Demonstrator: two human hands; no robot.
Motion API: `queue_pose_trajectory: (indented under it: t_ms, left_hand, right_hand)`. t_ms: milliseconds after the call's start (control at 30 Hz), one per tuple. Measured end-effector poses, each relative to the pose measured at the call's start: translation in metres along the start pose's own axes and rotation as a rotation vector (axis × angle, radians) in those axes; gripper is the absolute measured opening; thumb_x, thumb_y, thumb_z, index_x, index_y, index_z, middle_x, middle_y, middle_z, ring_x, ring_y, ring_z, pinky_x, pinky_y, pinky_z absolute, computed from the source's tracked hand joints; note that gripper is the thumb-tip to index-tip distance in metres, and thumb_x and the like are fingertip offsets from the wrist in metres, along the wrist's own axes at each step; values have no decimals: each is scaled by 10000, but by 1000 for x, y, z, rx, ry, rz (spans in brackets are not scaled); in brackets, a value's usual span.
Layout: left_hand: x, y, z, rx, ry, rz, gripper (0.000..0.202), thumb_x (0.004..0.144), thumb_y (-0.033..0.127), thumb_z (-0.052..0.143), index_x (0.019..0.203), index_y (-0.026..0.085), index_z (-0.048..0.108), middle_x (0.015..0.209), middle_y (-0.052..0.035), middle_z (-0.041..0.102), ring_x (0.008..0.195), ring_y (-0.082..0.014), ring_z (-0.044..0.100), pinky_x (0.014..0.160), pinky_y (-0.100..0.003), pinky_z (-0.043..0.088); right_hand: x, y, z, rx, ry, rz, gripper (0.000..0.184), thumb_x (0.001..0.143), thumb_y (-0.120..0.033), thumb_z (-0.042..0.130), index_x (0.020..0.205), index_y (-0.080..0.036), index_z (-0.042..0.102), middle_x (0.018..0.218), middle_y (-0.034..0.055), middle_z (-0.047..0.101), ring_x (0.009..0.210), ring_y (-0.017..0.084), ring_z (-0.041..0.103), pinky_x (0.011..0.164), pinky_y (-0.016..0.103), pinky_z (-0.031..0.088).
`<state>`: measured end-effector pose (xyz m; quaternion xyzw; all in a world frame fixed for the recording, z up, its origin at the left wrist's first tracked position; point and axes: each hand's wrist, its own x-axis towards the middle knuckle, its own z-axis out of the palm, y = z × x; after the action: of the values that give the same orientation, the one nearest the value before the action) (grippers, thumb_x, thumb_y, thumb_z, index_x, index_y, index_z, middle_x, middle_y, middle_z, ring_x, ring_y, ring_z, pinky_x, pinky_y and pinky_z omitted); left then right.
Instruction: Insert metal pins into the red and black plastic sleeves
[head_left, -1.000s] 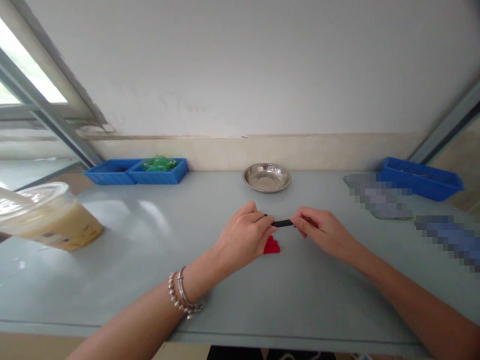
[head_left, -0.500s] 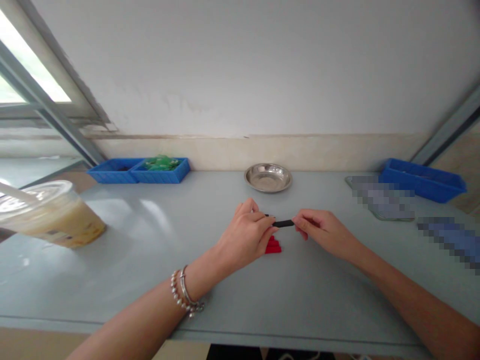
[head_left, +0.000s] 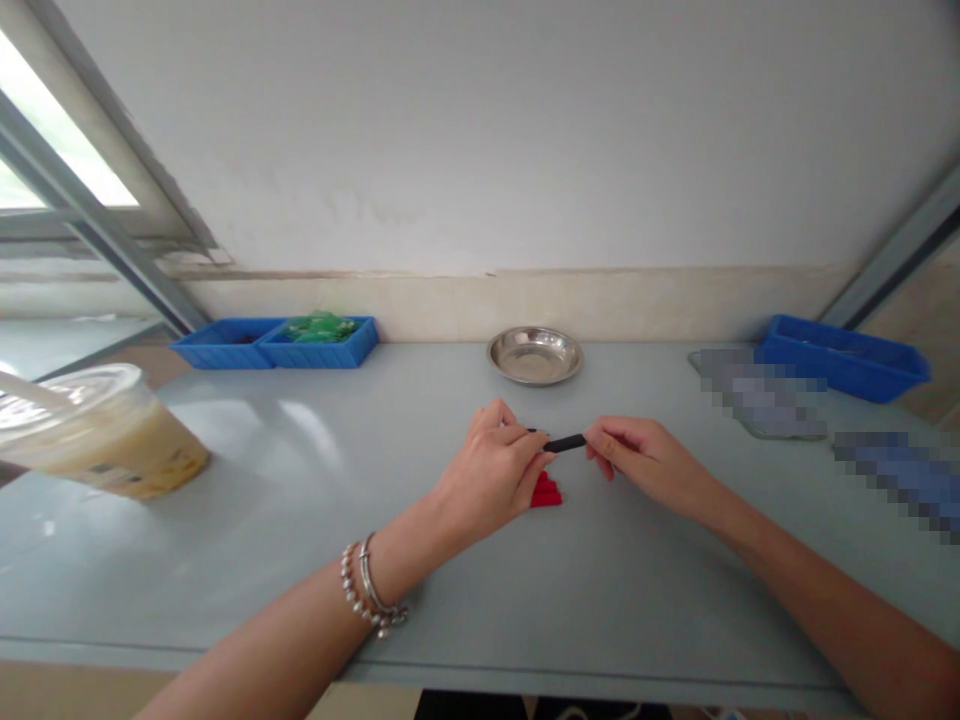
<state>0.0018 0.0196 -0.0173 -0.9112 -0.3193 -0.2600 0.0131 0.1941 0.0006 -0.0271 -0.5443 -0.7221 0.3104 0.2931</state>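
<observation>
Both my hands meet over the middle of the grey table. My left hand is closed in a pinch on one end of a short black rod-like piece. My right hand pinches its other end with curled fingers. The black piece is held a little above the table, roughly level. Just under my left fingers a small pile of red pieces lies on the table, partly hidden by that hand. Bracelets circle my left wrist.
A steel dish stands at the back middle. Two blue trays sit back left, one with green parts. Another blue tray is back right. A lidded drink cup stands at the left. Blurred patches lie at the right.
Almost nothing differs. Both hands keep their pinch on the black piece, whose right end has tilted up very slightly.
</observation>
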Motion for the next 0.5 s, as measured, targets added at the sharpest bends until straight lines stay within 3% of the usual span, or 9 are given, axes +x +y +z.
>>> queue_pose_trajectory:
  t_ms: [233, 500]
  left_hand:
    - [0, -1, 2, 3, 21, 7, 207, 813, 247, 436, 836, 150, 617, 628, -21, 586, 686, -118, 390, 683, -255, 358]
    - [-1, 2, 0, 10, -4, 21, 225, 823, 254, 419, 822, 140, 613, 634, -34, 572, 685, -119, 397, 673, -252, 358]
  right_hand:
    - [0, 0, -2, 33, -13, 12, 376, 793, -482, 374, 722, -137, 506, 535, -18, 468, 487, 40, 377, 479, 157, 263]
    - [1, -1, -3, 36, -23, 32, 452, 825, -478, 298, 645, -123, 511, 544, -5, 481, 501, 41, 391, 500, 160, 288]
